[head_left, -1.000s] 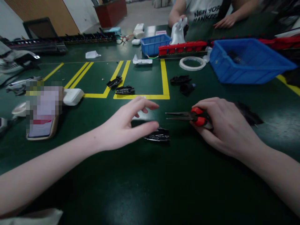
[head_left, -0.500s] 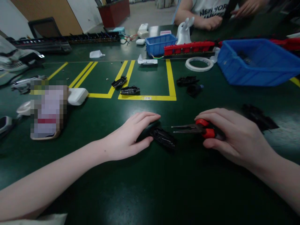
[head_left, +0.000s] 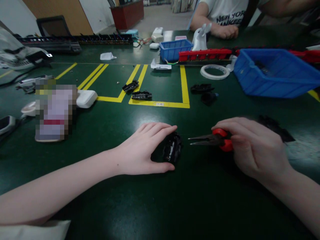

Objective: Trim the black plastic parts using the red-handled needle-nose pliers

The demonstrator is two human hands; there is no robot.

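The left hand (head_left: 147, 151) curves around a black part (head_left: 172, 150) near the middle of the table (head_left: 160, 206), thumb at its near end and index finger at its far end, the fingers parted only as wide as the part they grip; the part's left side is in shadow under the palm, and its fine detail is lost in gloss and dark. The other fingertips are tucked behind the index finger. The right hand (head_left: 255, 146) is closed on red-handled pliers (head_left: 207, 140), whose tips stand slightly apart, near the part but clear of it; most of the handles are hidden in the fist. Beyond that hand lies a dark piece (head_left: 277, 128), partly covered by the knuckles and too blurred to read. The phone (head_left: 56, 113) is pixelated, its screen illegible, with a white case (head_left: 86, 99) beside it. The contents of the big blue bin (head_left: 277, 76) are a dark jumble. Across the table, the co-worker (head_left: 227, 15) is cut off by the top edge, and the shirt's lettering is partly hidden. A pale sleeve (head_left: 37, 231) is cropped at bottom left.
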